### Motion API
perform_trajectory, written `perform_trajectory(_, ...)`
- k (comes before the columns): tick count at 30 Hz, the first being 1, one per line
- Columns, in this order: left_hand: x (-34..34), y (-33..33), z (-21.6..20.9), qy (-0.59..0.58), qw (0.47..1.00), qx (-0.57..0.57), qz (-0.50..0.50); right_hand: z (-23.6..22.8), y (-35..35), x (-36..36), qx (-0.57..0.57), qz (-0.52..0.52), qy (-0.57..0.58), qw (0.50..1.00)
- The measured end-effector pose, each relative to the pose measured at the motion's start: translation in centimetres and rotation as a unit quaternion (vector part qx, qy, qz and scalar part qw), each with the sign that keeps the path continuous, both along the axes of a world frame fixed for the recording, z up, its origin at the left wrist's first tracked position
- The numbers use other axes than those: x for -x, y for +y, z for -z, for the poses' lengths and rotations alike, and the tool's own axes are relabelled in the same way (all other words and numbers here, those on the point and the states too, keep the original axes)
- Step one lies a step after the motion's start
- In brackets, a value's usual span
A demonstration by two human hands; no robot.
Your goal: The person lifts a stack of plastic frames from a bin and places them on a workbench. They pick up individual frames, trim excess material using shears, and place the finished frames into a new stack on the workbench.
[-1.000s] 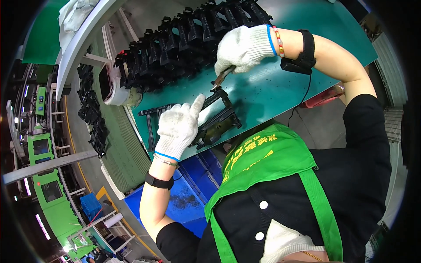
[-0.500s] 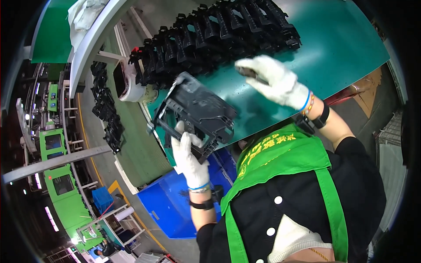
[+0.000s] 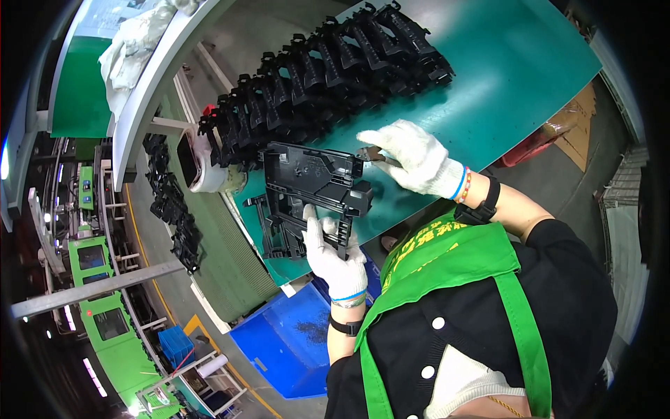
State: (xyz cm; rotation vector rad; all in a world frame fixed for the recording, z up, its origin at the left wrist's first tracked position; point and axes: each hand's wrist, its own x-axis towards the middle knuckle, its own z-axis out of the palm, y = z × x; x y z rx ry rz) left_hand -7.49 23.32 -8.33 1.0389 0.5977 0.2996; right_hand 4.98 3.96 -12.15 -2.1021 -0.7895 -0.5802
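My left hand (image 3: 336, 262), in a white glove, grips a black plastic housing (image 3: 307, 174) by its lower edge. The housing is held up above the green table (image 3: 481, 133), its open frame side to the left. In my gloved right hand (image 3: 417, 159) is a small pair of nippers (image 3: 373, 155), its dark jaws pointing left. The tips are at the upper right corner of the housing; whether they touch it I cannot tell. The handles are mostly hidden by the glove.
A long row of similar black plastic parts (image 3: 307, 80) stands along the table's far side. Below the table is a blue bin (image 3: 279, 342) with dark scraps. More black parts (image 3: 171, 202) lie at the left, beside a green conveyor belt (image 3: 230, 258). A cardboard piece (image 3: 583, 129) is at the right.
The housing has turned more level and moved slightly right with my left hand. My right hand has come down and left, bringing the nippers up to the housing's corner.
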Motion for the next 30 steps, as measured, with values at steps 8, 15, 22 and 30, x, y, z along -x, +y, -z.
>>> perform_trajectory(8,-1.7,-0.3,0.6,0.034,0.995,0.087,-0.032,2.0,-3.0,-1.5,-0.033,0.157,0.193,0.968)
perform_trajectory(15,-2.4,2.0,7.3,0.052,0.972,-0.166,0.155,-1.5,-4.3,1.6,0.042,-0.134,0.130,0.982)
perform_trajectory(22,-3.0,-0.1,9.5,0.072,0.973,-0.040,0.214,0.5,-1.6,4.5,0.197,-0.206,0.144,0.948)
perform_trajectory(30,-3.7,16.6,2.3,0.127,0.630,-0.748,0.162,-3.4,-4.6,6.3,0.097,-0.130,0.249,0.955)
